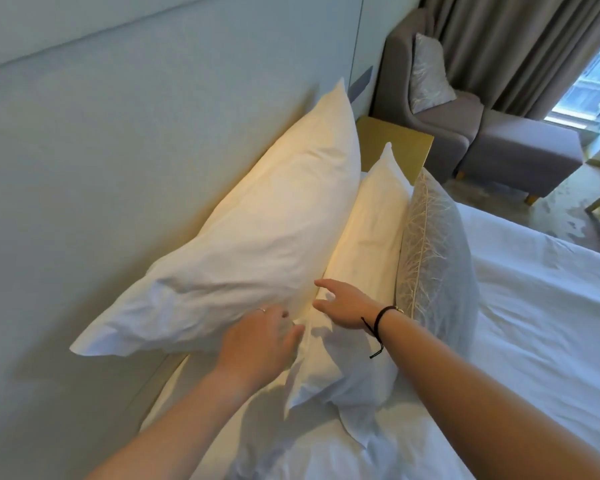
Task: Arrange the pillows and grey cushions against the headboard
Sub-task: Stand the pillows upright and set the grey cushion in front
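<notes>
A large white pillow (pixel 253 237) leans upright against the pale padded headboard (pixel 101 150). A second, smaller white pillow (pixel 364 271) stands in front of it, and a grey cushion (pixel 433 258) with a pale feathery pattern leans on that one's right side. My left hand (pixel 260 341) reaches with relaxed fingers to the lower edge of the large pillow, where the two pillows meet. With its fingers spread, my right hand (pixel 343 303), a black cord at its wrist, lies on the top edge of the smaller pillow. Neither hand grips anything.
White bedding (pixel 534 323) covers the bed to the right. A gold bedside table (pixel 395 143) stands past the pillows. A grey armchair (pixel 440 109) holds another patterned grey cushion (pixel 430 74), with a grey footstool (pixel 520 154) beside it, and curtains and a window behind.
</notes>
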`<state>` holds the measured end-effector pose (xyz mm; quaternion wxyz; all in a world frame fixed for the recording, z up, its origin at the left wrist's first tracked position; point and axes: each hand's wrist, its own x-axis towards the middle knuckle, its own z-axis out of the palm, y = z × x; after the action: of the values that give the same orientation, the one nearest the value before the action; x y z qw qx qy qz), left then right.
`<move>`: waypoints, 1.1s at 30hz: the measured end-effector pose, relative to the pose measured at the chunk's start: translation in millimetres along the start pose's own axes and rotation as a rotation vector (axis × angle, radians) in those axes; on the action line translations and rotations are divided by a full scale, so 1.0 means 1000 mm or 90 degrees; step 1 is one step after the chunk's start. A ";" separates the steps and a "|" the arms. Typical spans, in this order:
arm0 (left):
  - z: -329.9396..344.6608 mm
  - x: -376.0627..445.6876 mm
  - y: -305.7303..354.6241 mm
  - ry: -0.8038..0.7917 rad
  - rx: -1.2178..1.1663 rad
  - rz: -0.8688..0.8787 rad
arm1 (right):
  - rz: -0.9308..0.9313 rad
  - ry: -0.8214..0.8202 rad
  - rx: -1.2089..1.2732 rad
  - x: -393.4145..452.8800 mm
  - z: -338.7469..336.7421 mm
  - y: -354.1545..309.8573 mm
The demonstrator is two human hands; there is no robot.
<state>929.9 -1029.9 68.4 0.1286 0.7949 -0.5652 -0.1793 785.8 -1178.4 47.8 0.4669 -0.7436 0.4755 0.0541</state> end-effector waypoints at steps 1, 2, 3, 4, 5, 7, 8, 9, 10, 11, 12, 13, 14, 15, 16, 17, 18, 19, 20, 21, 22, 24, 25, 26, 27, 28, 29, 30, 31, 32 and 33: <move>0.020 0.005 0.007 -0.087 -0.071 -0.052 | -0.017 -0.017 -0.068 0.003 -0.009 0.000; 0.036 0.011 0.011 -0.152 -0.129 -0.090 | -0.028 -0.037 -0.149 0.007 -0.018 0.000; 0.051 0.017 0.013 -0.187 -0.168 -0.115 | -0.038 -0.057 -0.245 0.013 -0.028 0.001; 0.062 0.023 0.015 -0.203 -0.194 -0.133 | -0.046 -0.069 -0.347 0.019 -0.039 0.002; 0.072 0.029 0.016 -0.211 -0.216 -0.151 | -0.051 -0.068 -0.443 0.027 -0.050 0.003; 0.088 0.040 0.019 -0.233 -0.262 -0.191 | -0.049 -0.048 -0.578 0.045 -0.073 0.009; 0.095 0.043 0.020 -0.246 -0.270 -0.199 | -0.050 -0.040 -0.616 0.056 -0.082 0.014; 0.101 0.045 0.020 -0.254 -0.271 -0.196 | -0.051 -0.042 -0.635 0.067 -0.091 0.018; 0.106 0.045 0.021 -0.256 -0.273 -0.195 | -0.052 -0.054 -0.641 0.078 -0.097 0.022; 0.112 0.044 0.019 -0.248 -0.288 -0.198 | -0.054 -0.072 -0.636 0.090 -0.101 0.026; 0.114 0.042 0.017 -0.234 -0.313 -0.208 | -0.055 -0.091 -0.632 0.101 -0.106 0.030; 0.116 0.041 0.014 -0.215 -0.349 -0.223 | -0.060 -0.108 -0.636 0.109 -0.110 0.033; 0.117 0.040 0.012 -0.197 -0.385 -0.239 | -0.067 -0.118 -0.656 0.117 -0.113 0.036; 0.117 0.041 0.008 -0.185 -0.417 -0.247 | -0.073 -0.116 -0.683 0.124 -0.115 0.038; 0.116 0.043 0.006 -0.180 -0.426 -0.247 | -0.072 -0.108 -0.701 0.131 -0.116 0.040; 0.114 0.045 0.003 -0.175 -0.420 -0.232 | -0.069 -0.107 -0.719 0.138 -0.116 0.040; 0.112 0.048 0.001 -0.165 -0.402 -0.211 | -0.069 -0.121 -0.752 0.144 -0.114 0.038; 0.112 0.050 0.000 -0.154 -0.389 -0.191 | -0.078 -0.143 -0.792 0.152 -0.111 0.037; 0.110 0.052 -0.001 -0.150 -0.379 -0.175 | -0.092 -0.160 -0.842 0.159 -0.109 0.036; 0.110 0.053 -0.002 -0.150 -0.366 -0.166 | -0.105 -0.173 -0.888 0.165 -0.109 0.036; 0.109 0.054 -0.001 -0.158 -0.338 -0.163 | -0.105 -0.188 -0.923 0.169 -0.111 0.035; 0.111 0.053 0.005 -0.175 -0.247 -0.157 | -0.096 -0.203 -0.961 0.172 -0.119 0.031; 0.113 0.052 0.009 -0.178 -0.192 -0.152 | -0.101 -0.199 -0.967 0.171 -0.121 0.029; 0.115 0.052 0.014 -0.173 -0.143 -0.150 | -0.102 -0.191 -0.967 0.170 -0.124 0.028; 0.116 0.052 0.020 -0.159 -0.107 -0.147 | -0.095 -0.187 -0.960 0.169 -0.125 0.027; 0.116 0.053 0.025 -0.142 -0.088 -0.143 | -0.085 -0.184 -0.956 0.167 -0.125 0.027; 0.115 0.054 0.030 -0.127 -0.081 -0.136 | -0.085 -0.175 -0.958 0.165 -0.125 0.028; 0.113 0.055 0.033 -0.116 -0.087 -0.132 | -0.101 -0.156 -0.964 0.162 -0.127 0.030; 0.111 0.057 0.036 -0.103 -0.105 -0.132 | -0.127 -0.133 -0.974 0.159 -0.129 0.032; 0.108 0.057 0.040 -0.091 -0.130 -0.132 | -0.151 -0.110 -0.987 0.154 -0.132 0.035; 0.103 0.057 0.044 -0.081 -0.150 -0.127 | -0.170 -0.087 -0.995 0.150 -0.136 0.038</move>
<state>864.6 -1098.2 -14.7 0.1664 0.8133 -0.4657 -0.3064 789.1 -1382.5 20.9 -0.1595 -0.9016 0.1769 0.3612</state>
